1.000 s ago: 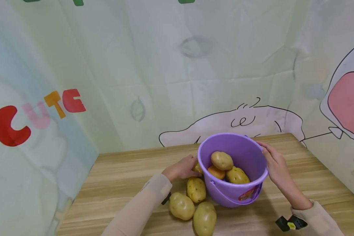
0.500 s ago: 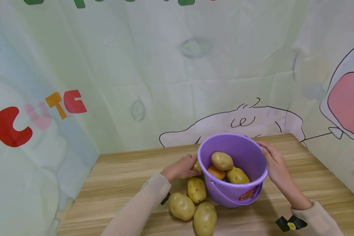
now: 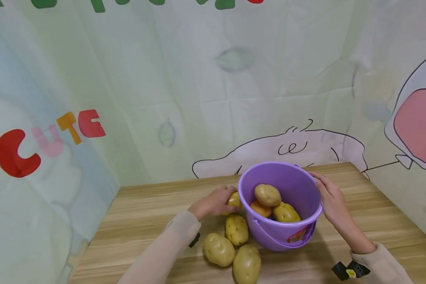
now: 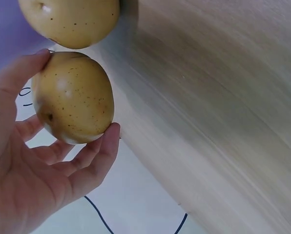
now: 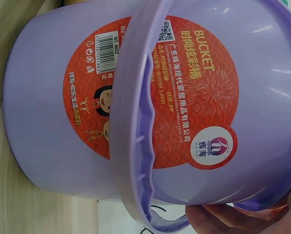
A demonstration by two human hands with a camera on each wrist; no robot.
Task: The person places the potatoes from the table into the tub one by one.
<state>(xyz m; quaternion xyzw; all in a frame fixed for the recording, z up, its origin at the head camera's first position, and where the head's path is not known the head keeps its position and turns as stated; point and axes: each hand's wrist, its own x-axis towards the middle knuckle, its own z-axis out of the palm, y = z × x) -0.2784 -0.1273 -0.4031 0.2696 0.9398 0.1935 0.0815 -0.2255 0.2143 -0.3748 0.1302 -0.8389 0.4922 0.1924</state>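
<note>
My left hand grips a yellow potato between thumb and fingers, just left of the purple bucket. Its fingertips curl round the far side in the left wrist view. My right hand holds the bucket at its right rim, and its fingers lie against the outer wall in the right wrist view. Inside the tilted-looking bucket are a pale potato, a yellower potato and a partly hidden orange-coloured thing.
Three potatoes lie in front of and left of the bucket: one close to its wall, a rounder potato and a nearer potato. The bucket's handle hangs down over a red label. A printed curtain stands behind the wooden table.
My left hand has shifted slightly left, and the potato in it has come out from beside the bucket, so more of it shows. My right hand and the bucket stay put.
</note>
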